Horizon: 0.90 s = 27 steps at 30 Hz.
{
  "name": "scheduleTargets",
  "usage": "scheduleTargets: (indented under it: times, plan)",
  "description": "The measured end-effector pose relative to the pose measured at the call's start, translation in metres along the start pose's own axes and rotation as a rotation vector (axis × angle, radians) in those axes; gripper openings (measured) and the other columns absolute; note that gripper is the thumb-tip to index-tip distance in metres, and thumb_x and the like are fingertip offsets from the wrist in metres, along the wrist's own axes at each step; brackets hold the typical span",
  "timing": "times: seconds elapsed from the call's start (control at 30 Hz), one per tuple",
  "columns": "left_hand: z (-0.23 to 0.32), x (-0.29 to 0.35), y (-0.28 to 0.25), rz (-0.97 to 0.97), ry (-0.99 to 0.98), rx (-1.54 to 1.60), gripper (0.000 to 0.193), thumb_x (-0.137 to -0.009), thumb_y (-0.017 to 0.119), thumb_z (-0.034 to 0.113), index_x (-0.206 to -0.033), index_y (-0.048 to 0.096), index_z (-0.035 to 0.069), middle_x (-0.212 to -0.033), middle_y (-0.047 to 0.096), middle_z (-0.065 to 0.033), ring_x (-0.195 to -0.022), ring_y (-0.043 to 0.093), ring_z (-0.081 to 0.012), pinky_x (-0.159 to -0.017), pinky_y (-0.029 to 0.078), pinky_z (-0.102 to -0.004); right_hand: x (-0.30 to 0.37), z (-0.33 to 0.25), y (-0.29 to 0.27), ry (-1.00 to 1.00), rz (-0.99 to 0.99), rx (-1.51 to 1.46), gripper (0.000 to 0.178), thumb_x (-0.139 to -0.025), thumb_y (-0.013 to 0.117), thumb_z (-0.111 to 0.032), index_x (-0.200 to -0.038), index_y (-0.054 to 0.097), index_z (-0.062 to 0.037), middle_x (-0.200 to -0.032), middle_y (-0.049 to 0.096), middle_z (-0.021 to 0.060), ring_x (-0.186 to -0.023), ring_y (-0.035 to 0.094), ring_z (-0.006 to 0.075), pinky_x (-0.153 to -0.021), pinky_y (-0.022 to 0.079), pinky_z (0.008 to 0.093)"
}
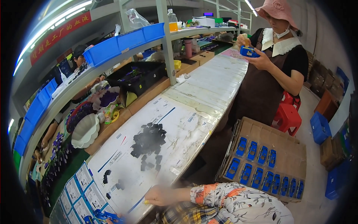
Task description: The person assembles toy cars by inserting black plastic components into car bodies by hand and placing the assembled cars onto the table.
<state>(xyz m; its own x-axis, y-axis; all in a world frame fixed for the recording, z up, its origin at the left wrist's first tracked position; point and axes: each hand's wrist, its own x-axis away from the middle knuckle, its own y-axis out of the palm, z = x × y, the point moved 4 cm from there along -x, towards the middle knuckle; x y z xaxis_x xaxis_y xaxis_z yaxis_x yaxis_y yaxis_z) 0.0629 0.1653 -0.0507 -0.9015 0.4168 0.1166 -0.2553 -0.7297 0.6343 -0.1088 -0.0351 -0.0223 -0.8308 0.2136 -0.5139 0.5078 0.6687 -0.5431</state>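
My right hand (159, 196) is over the near edge of the white worktable (190, 100), its fingers curled together. A blur covers part of it, and I cannot see what is inside. At the lower edge, blue plastic parts (103, 216) shaped like small toy car bodies are beside my left hand (118, 215); only bits of its fingers show, and they seem to be around one part. Under these parts lies a sheet of blue-and-white printed labels (82, 194). Small black flat pieces (149, 140) are heaped on the table, with a few stray black pieces (106, 176) nearer me.
A cardboard box (285, 149) right of me holds rows of blue toy car bodies (246, 173). Beyond it a co-worker in a pink hat holds a blue toy car (249, 51). Red stools (287, 117) stand behind. A shelf with blue bins (123, 41) borders the table's left side.
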Motion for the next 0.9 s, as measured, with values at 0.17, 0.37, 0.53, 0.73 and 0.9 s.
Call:
scheduleTargets:
  times: [0.17,0.37,0.53,0.73,0.9]
  plan:
    - [-0.006,-0.004,0.007,-0.082,0.110,-0.286,0.035,-0.091,0.046,0.034,-0.102,0.051,0.002,-0.084,0.059,-0.0114,-0.072,0.057,-0.0241,-0.064,0.048,-0.0365,0.000,0.001,-0.001,0.002,-0.013,-0.012,0.017,-0.080,0.054,-0.020,-0.071,0.052,-0.0058,-0.065,0.054,0.0145,-0.065,0.055,0.0356,-0.059,0.042,0.0442]
    - [-0.008,0.000,0.003,-0.063,0.122,-0.236,0.039,-0.091,0.046,0.036,-0.105,0.050,-0.001,-0.081,0.059,-0.0127,-0.065,0.057,-0.0254,-0.058,0.048,-0.0364,0.001,0.000,-0.002,0.019,-0.037,0.045,0.014,-0.078,0.054,-0.017,-0.071,0.052,-0.0057,-0.067,0.054,0.0133,-0.067,0.054,0.0337,-0.061,0.043,0.0428]
    - [-0.007,0.012,0.011,-0.009,0.109,-0.058,0.032,-0.087,0.057,0.031,-0.103,0.053,0.005,-0.087,0.057,-0.0056,-0.073,0.055,-0.0144,-0.068,0.045,-0.0298,0.001,-0.002,0.000,0.009,-0.032,0.080,0.012,-0.078,0.055,-0.016,-0.072,0.053,-0.0061,-0.066,0.054,0.0128,-0.067,0.055,0.0329,-0.061,0.043,0.0424]
    - [-0.009,0.004,-0.012,-0.056,0.093,0.001,0.041,-0.090,0.049,0.041,-0.114,0.048,0.008,-0.099,0.058,-0.0094,-0.084,0.059,-0.0215,-0.075,0.049,-0.0389,-0.002,-0.002,0.003,-0.078,0.040,0.168,0.013,-0.077,0.056,-0.018,-0.069,0.054,-0.0079,-0.064,0.052,0.0121,-0.062,0.053,0.0338,-0.056,0.043,0.0431]
    - [-0.009,0.003,0.004,-0.180,0.054,0.076,0.039,-0.091,0.050,0.038,-0.115,0.048,0.008,-0.104,0.058,-0.0113,-0.091,0.059,-0.0257,-0.079,0.049,-0.0444,-0.008,-0.005,-0.004,0.070,-0.026,0.087,0.008,-0.075,0.057,-0.009,-0.078,0.063,-0.0057,-0.070,0.060,0.0106,-0.063,0.058,0.0303,-0.058,0.046,0.0388]
